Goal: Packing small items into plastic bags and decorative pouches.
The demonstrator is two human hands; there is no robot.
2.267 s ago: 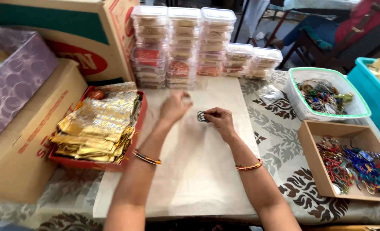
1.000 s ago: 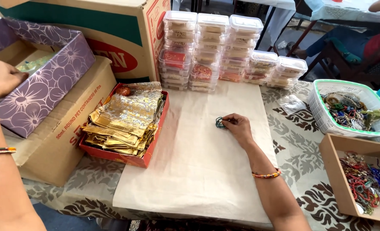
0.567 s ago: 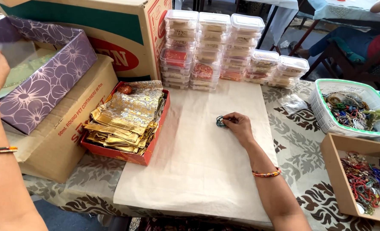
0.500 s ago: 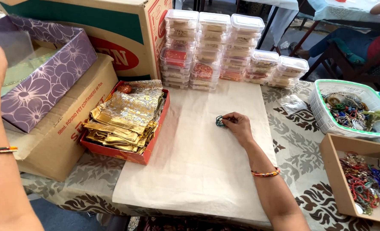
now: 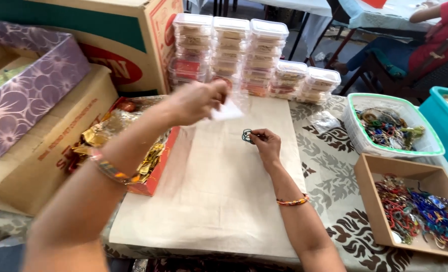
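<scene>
Both hands are working over the cloth covering the tabletop, well apart from each other. Right hand is resting near the cloth's far edge, fingertips pinching a small dark bangle set lying flat on the cloth. Left hand is hanging in the air above the cloth's far left corner, fingers closed on a small clear pouch; motion blur is making the grip hard to read, but the pouch is clearly held.

Step in hand, as I'm reading it: bagging. Pouch is heading toward the bangles, not yet touching them. Next move is calling for getting the pouch mouth open and sliding the set in while the right hand is keeping the rings stacked together.

Around them: red tray of gold foil packets sitting at the cloth's left edge, stacks of clear lidded boxes along the far edge, white tub and cardboard tray of mixed bangles off the right edge, purple floral box on cartons at far left.

Hard to make out: pouch mouth and whether it's open, how many bangles are in the set. Left forearm is blocking part of the red tray. Cardboard tray is cut off at the right frame edge. Another person is sitting beyond the tabletop's far right corner, mostly cropped.
</scene>
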